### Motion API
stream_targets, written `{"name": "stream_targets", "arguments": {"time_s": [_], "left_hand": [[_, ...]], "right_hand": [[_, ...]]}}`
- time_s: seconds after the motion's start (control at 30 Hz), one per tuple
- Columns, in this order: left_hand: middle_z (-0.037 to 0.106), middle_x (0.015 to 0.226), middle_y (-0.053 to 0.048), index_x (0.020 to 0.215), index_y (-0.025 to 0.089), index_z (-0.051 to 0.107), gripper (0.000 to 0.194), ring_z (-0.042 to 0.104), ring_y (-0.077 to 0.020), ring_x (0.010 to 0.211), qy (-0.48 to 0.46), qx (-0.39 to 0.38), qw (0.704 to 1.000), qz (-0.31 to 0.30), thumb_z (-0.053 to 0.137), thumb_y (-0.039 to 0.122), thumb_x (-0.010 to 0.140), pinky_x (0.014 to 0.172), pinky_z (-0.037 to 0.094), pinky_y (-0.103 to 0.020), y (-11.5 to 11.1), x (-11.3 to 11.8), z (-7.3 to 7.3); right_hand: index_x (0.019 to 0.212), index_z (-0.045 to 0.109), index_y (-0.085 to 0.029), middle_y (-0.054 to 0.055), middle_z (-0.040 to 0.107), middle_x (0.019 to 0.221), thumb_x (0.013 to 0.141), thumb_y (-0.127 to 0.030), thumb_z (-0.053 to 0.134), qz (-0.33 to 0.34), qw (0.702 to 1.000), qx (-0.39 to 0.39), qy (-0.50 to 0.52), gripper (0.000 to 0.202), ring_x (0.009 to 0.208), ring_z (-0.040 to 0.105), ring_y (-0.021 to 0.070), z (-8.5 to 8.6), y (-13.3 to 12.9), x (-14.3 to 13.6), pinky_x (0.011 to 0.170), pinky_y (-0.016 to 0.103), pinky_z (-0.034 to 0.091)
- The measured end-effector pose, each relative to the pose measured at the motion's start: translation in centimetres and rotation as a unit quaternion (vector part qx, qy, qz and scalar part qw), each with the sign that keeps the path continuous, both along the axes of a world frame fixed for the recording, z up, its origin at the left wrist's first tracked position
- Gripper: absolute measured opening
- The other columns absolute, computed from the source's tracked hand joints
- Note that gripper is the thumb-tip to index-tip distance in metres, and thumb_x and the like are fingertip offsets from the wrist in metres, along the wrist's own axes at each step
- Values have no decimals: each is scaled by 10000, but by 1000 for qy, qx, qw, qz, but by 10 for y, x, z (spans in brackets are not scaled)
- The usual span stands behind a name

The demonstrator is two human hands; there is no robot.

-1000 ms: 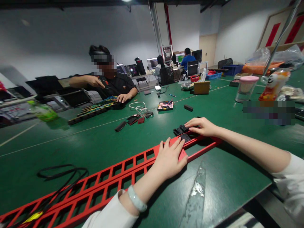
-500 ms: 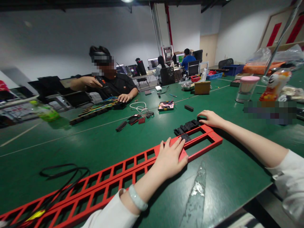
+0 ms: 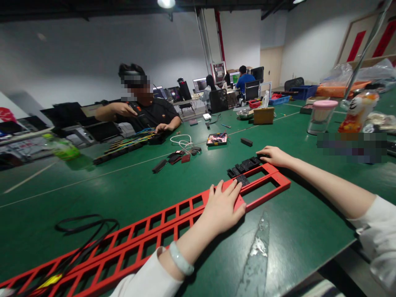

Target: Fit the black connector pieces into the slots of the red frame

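My left hand [image 3: 222, 206] lies flat with fingers spread on the solid middle part of a long red slotted frame [image 3: 268, 197]. Just beyond its fingertips, a small black plate-like part [image 3: 243, 180] rests on the frame. Along the frame's far edge runs a row of several black blocks [image 3: 244, 166]. At the right end of that row, my right hand [image 3: 274, 156] has its fingers bent round the last black block, which they partly hide. Black straps [image 3: 83, 227] with a yellow piece lie over the frame's left end.
Across the green table [image 3: 148, 189], a co-worker [image 3: 157, 113] holds a dark power tool over bundled wires. Between us lie dark flat pieces [image 3: 176, 156], a white cable [image 3: 185, 144], an open box [image 3: 216, 139] and a black bar [image 3: 246, 142]. A pink-lidded cup [image 3: 321, 117] stands right.
The view has shifted slightly. Both of my hands stay in place, the left on the red frame and the right at the end of the black row.
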State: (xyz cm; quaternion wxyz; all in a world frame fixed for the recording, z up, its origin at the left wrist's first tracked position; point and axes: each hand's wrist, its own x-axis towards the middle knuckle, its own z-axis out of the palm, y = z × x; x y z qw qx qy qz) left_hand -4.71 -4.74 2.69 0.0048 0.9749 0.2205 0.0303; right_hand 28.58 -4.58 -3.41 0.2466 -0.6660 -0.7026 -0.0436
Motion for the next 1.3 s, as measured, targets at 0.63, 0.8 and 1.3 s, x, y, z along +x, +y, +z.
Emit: {"name": "stream_targets", "arguments": {"time_s": [0.63,0.8,1.3], "left_hand": [[263,1415,-10,1358,270,247,565,217,-357,1259,5,-9,1000,4,261,517,851,991,175,-569,-2,1,3],[259,1416,-12,1357,270,251,559,221,-349,1262,3,-8,1000,3,266,510,852,993,177,-561,-2,1,3],[269,1412,-18,1358,264,248,562,211,-355,1263,3,-5,1000,2,258,512,854,991,176,-567,-1,1,2]], "right_hand": [[1007,644,-180,85,622,913,766,-157,478,-16,1000,-15,-18,294,827,584,171,-2,0,2,790,286,458],[828,661,-164,77,631,872,767,-158,458,-32,999,24,16,212,824,584,172,8,-2,-4,784,280,446],[1062,585,-149,75,612,997,733,-375,572,168,913,-76,364,399,789,591,150,50,-28,-82,711,283,474]]}}
